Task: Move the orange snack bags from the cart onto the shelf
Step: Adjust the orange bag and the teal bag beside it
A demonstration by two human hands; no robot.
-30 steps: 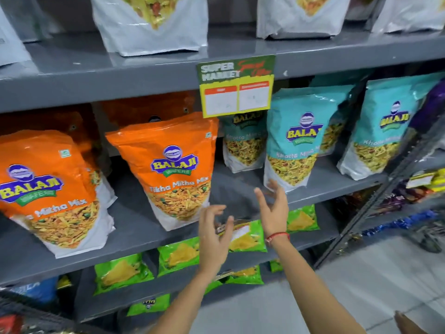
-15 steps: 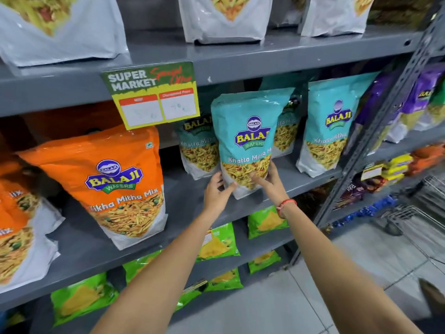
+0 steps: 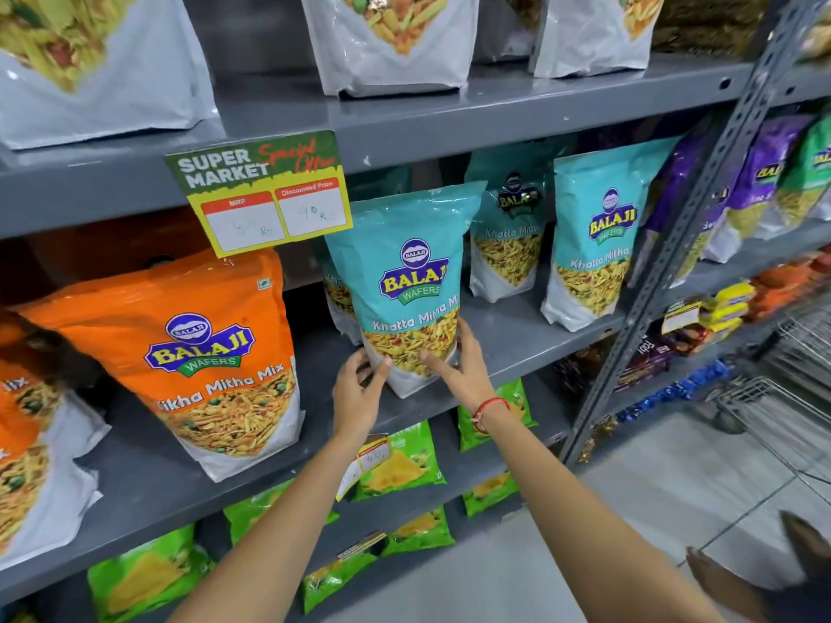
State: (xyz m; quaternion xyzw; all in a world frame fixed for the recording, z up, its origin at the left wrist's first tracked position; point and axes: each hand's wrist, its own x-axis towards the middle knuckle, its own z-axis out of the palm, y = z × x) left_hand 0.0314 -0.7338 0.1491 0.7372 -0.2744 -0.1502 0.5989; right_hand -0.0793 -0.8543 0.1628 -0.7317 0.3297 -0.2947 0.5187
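An orange snack bag (image 3: 198,344) stands upright on the grey middle shelf (image 3: 517,348), left of centre. A second orange snack bag (image 3: 31,442) is cut off by the left edge. Both my hands are on the lower part of a teal snack bag (image 3: 404,272) standing at the shelf's front edge. My left hand (image 3: 359,391) grips its bottom left corner, thumb on the front. My right hand (image 3: 458,368), with a red thread on the wrist, presses its front and right side. The wire cart (image 3: 782,406) is at the right edge; its contents are out of view.
More teal bags (image 3: 593,245) stand to the right, purple ones (image 3: 760,182) beyond a slanted steel upright (image 3: 683,245). A yellow price sign (image 3: 261,191) hangs from the shelf above. Green packets (image 3: 395,465) fill the lower shelves. White bags (image 3: 382,38) sit on top.
My hands have risen from open air below the shelf edge onto the teal bag, which now stands further left and forward. The view has swung right, away from the orange bags.
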